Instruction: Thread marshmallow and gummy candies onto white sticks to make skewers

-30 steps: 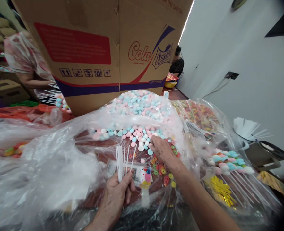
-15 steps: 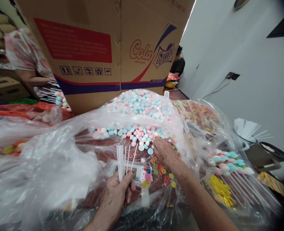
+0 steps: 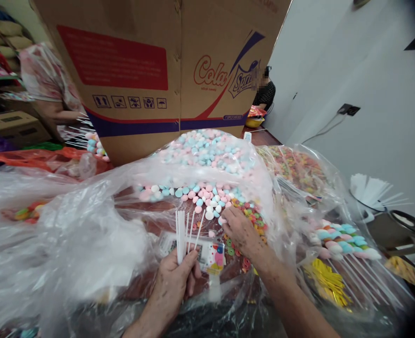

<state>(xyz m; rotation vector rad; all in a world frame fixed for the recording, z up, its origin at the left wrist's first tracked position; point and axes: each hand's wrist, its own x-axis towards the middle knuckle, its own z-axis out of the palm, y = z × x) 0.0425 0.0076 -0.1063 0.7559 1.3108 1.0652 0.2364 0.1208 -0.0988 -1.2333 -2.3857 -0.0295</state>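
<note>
My left hand (image 3: 179, 277) is closed around a bundle of thin white sticks (image 3: 181, 234) that point upward, a few of them fanned out to the right. My right hand (image 3: 240, 232) reaches into the loose sweets with fingers bent. Its fingertips pinch a pale blue marshmallow (image 3: 222, 220), partly hidden by them. Pink, white and blue marshmallows (image 3: 207, 193) spill from a clear plastic bag (image 3: 207, 152) just beyond. Ring-shaped gummy candies (image 3: 251, 213) lie beside and under the right hand. A printed clear packet (image 3: 207, 253) lies flat behind the left hand.
A large cardboard box (image 3: 133, 61) stands behind the bag. On the right are finished marshmallow skewers (image 3: 346, 239), gold twist ties (image 3: 328, 281), a bag of gummy rings (image 3: 295, 166) and a container of white sticks (image 3: 372, 192). Crumpled plastic (image 3: 87, 249) covers the left. Two people are beyond.
My right hand has drawn slightly nearer and down onto the blue marshmallow, covering it. The left hand still grips the sticks. The whole view has shifted slightly.
</note>
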